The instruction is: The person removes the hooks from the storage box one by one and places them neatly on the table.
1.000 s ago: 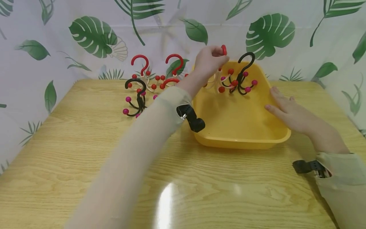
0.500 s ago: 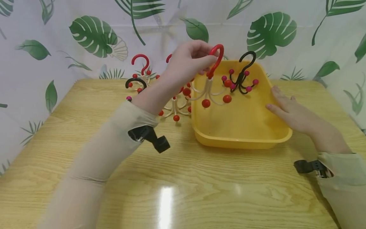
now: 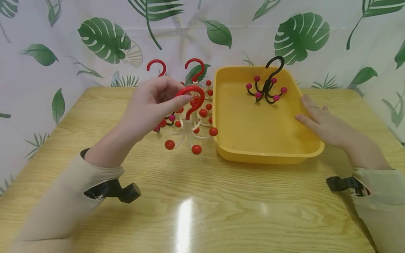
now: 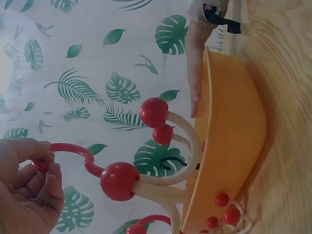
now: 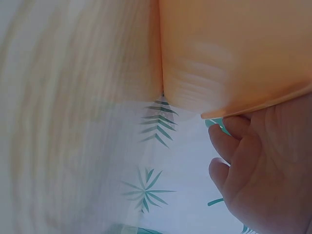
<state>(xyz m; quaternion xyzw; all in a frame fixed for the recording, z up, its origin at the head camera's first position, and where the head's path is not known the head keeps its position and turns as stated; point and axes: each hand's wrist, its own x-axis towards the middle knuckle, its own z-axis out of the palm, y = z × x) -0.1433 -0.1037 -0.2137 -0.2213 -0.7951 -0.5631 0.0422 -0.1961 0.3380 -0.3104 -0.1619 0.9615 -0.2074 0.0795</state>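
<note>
My left hand (image 3: 142, 112) pinches the red hook of a multi-arm hanger (image 3: 201, 100), whose pale arms end in red balls. It hangs upright above the table, left of the yellow tub (image 3: 253, 133). In the left wrist view, the thumb and fingers of the left hand (image 4: 29, 180) hold the hook's end. A black hanger (image 3: 267, 86) with pink balls stands inside the tub near its back. Along the tub's right rim lies my right hand (image 3: 332, 124), its fingers extended. The right wrist view has this hand (image 5: 265, 165) against the tub's outer wall (image 5: 234, 58).
Behind the held hanger stand more red-hooked hangers (image 3: 195, 66) on the wooden table (image 3: 221, 200), left of the tub. Another red hook (image 3: 156, 62) rises behind the left hand. A pink-balled black hanger (image 3: 172, 117) is mostly hidden there. A leaf-patterned cloth (image 3: 246, 21) forms the backdrop.
My left hand has carried the red-hooked hanger from over the tub leftward and nearer to me, off the tub's left side. The right hand stays at the rim; the black hanger remains inside.
</note>
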